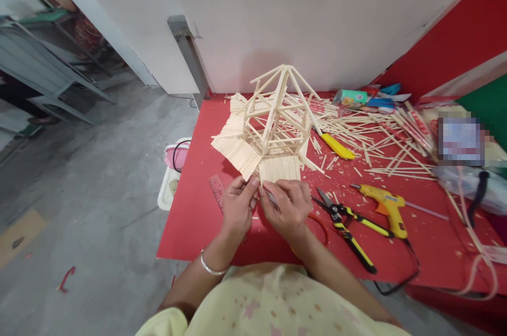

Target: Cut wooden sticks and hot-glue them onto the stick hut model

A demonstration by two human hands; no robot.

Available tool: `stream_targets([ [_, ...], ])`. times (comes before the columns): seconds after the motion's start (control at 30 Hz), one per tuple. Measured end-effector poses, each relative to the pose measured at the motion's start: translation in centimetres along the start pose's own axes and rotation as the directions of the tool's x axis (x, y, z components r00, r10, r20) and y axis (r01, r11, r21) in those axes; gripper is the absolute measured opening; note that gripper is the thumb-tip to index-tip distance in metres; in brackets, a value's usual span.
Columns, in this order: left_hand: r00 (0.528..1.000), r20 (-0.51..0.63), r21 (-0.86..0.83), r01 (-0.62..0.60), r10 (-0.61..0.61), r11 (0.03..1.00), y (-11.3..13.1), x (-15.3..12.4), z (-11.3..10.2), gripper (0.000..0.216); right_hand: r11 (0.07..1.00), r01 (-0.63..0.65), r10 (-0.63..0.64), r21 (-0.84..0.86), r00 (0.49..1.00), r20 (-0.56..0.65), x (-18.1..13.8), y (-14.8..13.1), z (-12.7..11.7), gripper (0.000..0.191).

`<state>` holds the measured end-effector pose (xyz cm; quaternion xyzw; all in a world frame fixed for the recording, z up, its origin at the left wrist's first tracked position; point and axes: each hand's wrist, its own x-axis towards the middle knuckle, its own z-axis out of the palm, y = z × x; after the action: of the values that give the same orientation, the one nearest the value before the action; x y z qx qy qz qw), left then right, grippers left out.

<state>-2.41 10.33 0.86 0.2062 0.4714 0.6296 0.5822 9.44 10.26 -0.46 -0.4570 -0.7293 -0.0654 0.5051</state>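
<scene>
A model made of thin wooden sticks (274, 109) stands on the red tabletop, with an open frame that rises to a peak. Flat panels of sticks laid side by side fan out around its base, one at the left (237, 152) and one at the front (280, 169). My left hand (238, 205) is closed in a pinch at the near gap between these panels. Close beside it, my right hand (288, 208) is closed too, fingertips by the front panel's lower left corner. Whatever lies between the fingertips is too small and covered to make out.
Right of my hands lie black-and-yellow shears (344, 227) and a yellow glue gun (386, 206) with its cord. A yellow utility knife (336, 146) rests near loose sticks (380, 138). A pink ruler (217, 192) is at left; a wall (317, 19) stands behind.
</scene>
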Motion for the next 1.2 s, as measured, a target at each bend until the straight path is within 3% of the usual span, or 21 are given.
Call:
stream_targets([
  [1.2, 1.0, 0.009, 0.024, 0.028, -0.028, 0.999, 0.03, -0.42, 0.01, 0.034, 0.998, -0.05, 0.052, -0.034, 0.997, 0.062, -0.46, 0.65, -0.33, 0.033],
])
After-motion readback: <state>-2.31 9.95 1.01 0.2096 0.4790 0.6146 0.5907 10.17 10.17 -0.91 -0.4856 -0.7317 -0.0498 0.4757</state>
